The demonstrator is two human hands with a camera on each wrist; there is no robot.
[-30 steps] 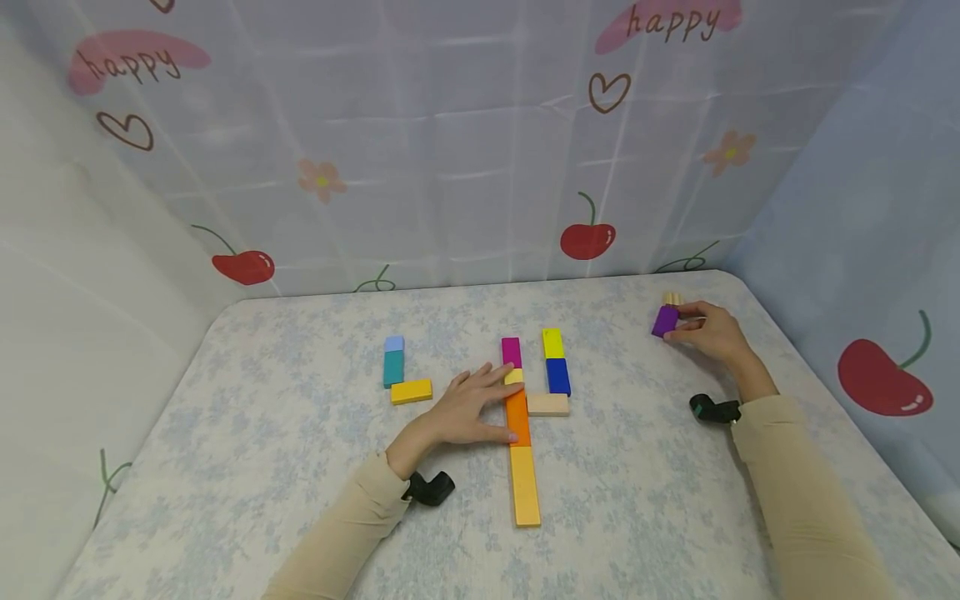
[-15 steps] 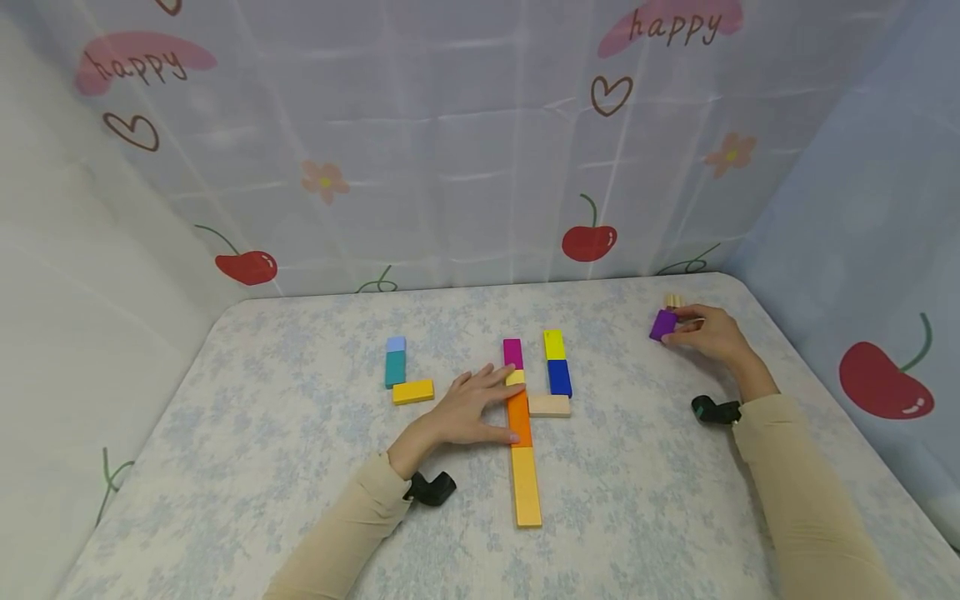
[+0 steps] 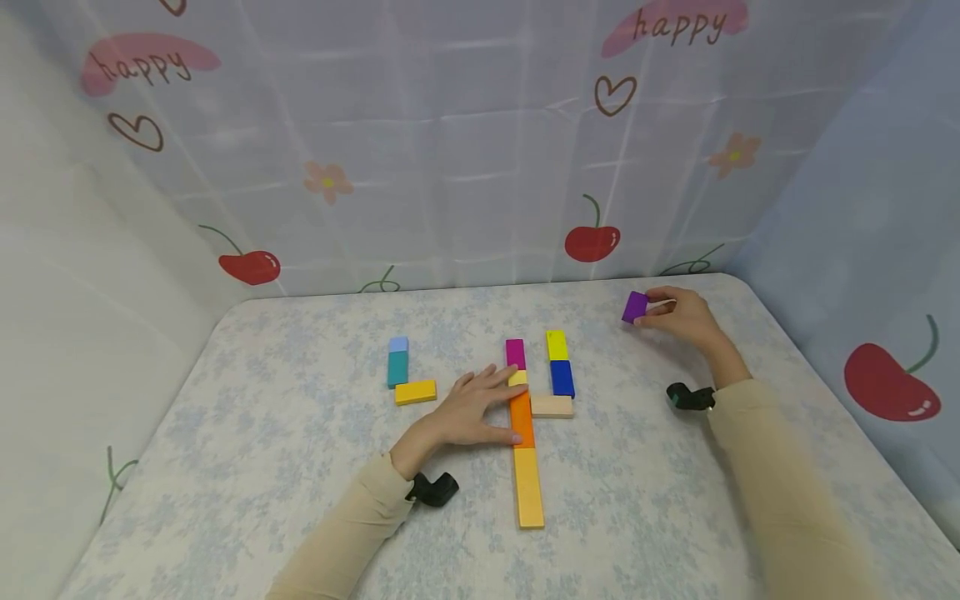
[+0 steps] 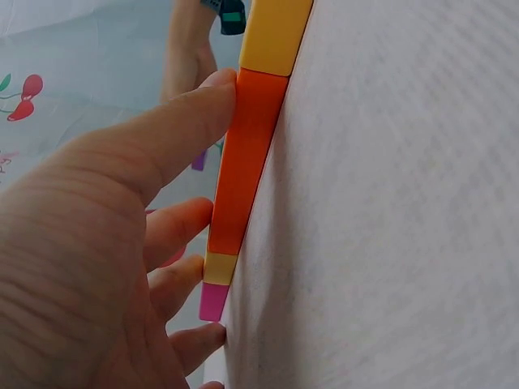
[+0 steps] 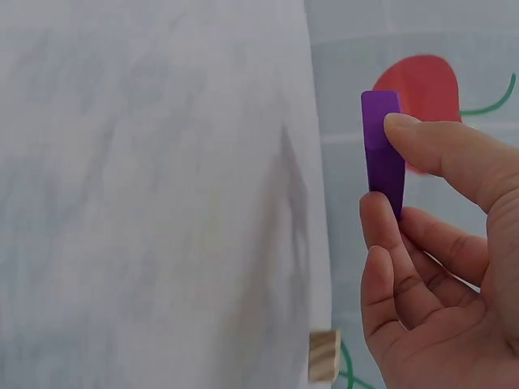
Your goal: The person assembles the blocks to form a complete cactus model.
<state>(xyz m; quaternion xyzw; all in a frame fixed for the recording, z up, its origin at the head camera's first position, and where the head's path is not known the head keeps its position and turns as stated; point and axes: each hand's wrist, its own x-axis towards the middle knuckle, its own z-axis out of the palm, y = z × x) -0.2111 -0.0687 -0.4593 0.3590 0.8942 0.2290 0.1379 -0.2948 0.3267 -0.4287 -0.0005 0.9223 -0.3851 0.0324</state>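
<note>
In the head view my right hand (image 3: 684,317) pinches a purple block (image 3: 634,307) between thumb and fingers near the table's back edge. The right wrist view shows this purple block (image 5: 383,146) upright in the grip, off the table. My left hand (image 3: 472,410) rests with fingers spread along a row of blocks, thumb and fingertips touching the orange block (image 3: 522,423). That row runs from a magenta block (image 3: 515,354) through a small pale yellow block (image 3: 517,378) and the orange one to a long light-orange block (image 3: 528,489).
Right of the row lie a pale wood block (image 3: 552,407), a blue block (image 3: 562,378) and a yellow block (image 3: 557,344). To the left sit teal (image 3: 397,369), light blue (image 3: 398,343) and golden-yellow (image 3: 416,392) blocks. A striped wooden block (image 5: 324,356) stands near the table edge.
My right hand has lifted the purple block and carried it left and slightly toward the back, away from the wooden piece. The left hand has stayed on the row.
</note>
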